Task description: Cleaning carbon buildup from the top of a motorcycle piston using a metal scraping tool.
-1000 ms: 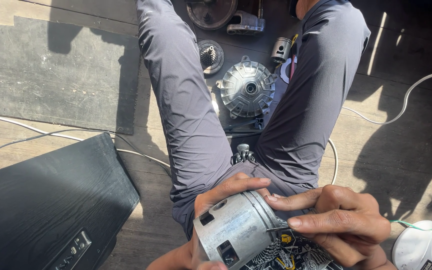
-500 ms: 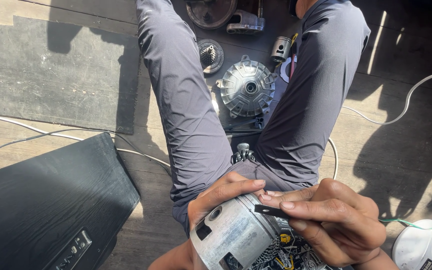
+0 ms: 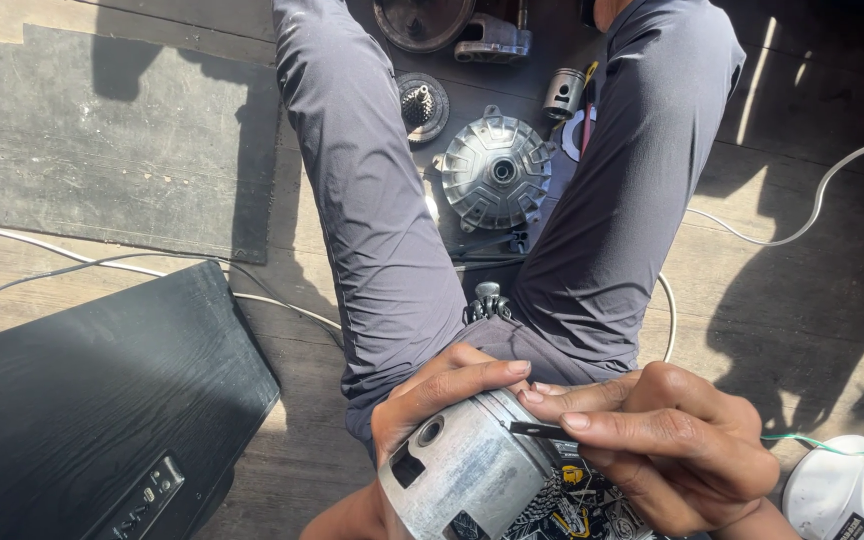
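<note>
Piston, silver and cylindrical, lies tilted in the lap at frame bottom, its side pin hole showing. Left hand wraps it from above, fingers curled over the crown edge. Right hand pinches a thin dark tool between thumb and forefinger; the tip lies on the piston just below the left fingertips. White tub sits right of the right hand. Finned hub rests on the floor between the legs, well beyond the fingers. Black case lies left of the left hand.
</note>
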